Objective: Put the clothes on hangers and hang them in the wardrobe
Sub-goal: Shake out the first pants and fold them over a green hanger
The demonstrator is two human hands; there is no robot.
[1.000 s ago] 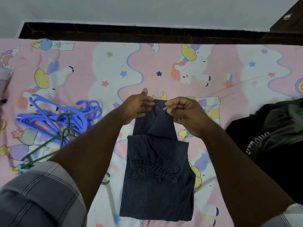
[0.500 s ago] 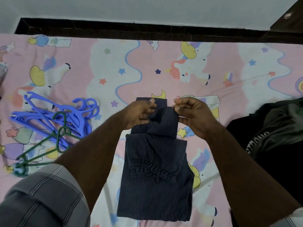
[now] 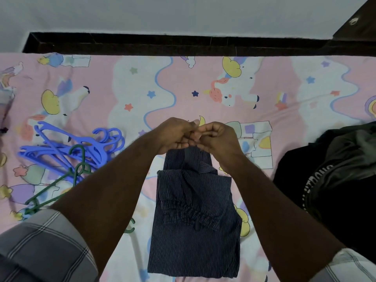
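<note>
Both forearms reach up from the lower corners of the frame and meet at its centre, where the left hand (image 3: 175, 135) and the right hand (image 3: 218, 137) touch above the top of the shirt (image 3: 195, 216). The fingers (image 3: 184, 144) of both hands are curled in and pinch the narrow upper end of the dark pinstriped cloth, the thumbs pressed close together; the exact fold they grip is hidden between the knuckles. The shirt lies folded on the bed (image 3: 142, 88), its wide lower part flat in the lower centre of the frame between the two forearms, its upper part lifted a little into the hands. At the left of the frame a heap of blue hangers (image 3: 67, 147) lies on the sheet with green hangers (image 3: 61, 180) across its lower side, well apart from the shirt. At the right edge a pile of dark clothes (image 3: 333, 180) with pale lettering lies on the bed, near the right forearm. The sheet above the hands is open up to the dark bed frame (image 3: 183, 44) along the top, with a pale wall (image 3: 162, 15) beyond. Checked sleeves (image 3: 40, 247) show at the lower corners.
</note>
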